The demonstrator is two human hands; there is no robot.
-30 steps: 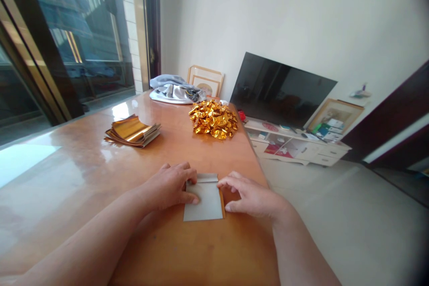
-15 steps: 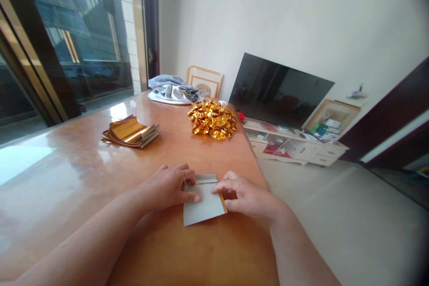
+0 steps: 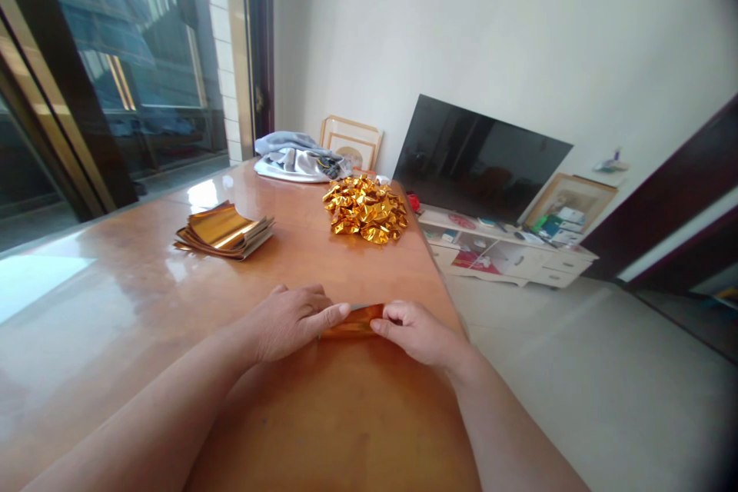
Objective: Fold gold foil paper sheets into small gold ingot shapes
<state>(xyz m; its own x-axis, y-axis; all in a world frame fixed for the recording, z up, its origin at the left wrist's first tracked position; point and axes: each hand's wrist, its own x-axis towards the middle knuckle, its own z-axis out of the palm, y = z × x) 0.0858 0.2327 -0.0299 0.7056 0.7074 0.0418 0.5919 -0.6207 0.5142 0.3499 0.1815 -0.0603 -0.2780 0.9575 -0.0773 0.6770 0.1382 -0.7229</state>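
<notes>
A sheet of gold foil paper (image 3: pixel 354 323) lies at the near part of the table, its near side folded up so a strip of shiny gold faces me. My left hand (image 3: pixel 297 320) pinches the left end of the fold, thumb on the gold side. At the right end, my right hand (image 3: pixel 409 329) grips the paper between thumb and curled fingers. Farther off to the left sits a stack of gold foil sheets (image 3: pixel 224 231). Beyond my hands is a heap of folded, crinkled gold foil pieces (image 3: pixel 366 207).
The glossy wooden table (image 3: pixel 323 415) ends at its right edge, beside my right forearm. Bundled grey-blue cloth (image 3: pixel 294 154) rests at the far end near framed pictures (image 3: pixel 351 140). A television (image 3: pixel 481 157) and a low white cabinet (image 3: pixel 513 254) stand beyond.
The sheet's near part has been folded up and away from me, so its gold side now shows instead of the pale side. Both thumbs have moved onto the fold.
</notes>
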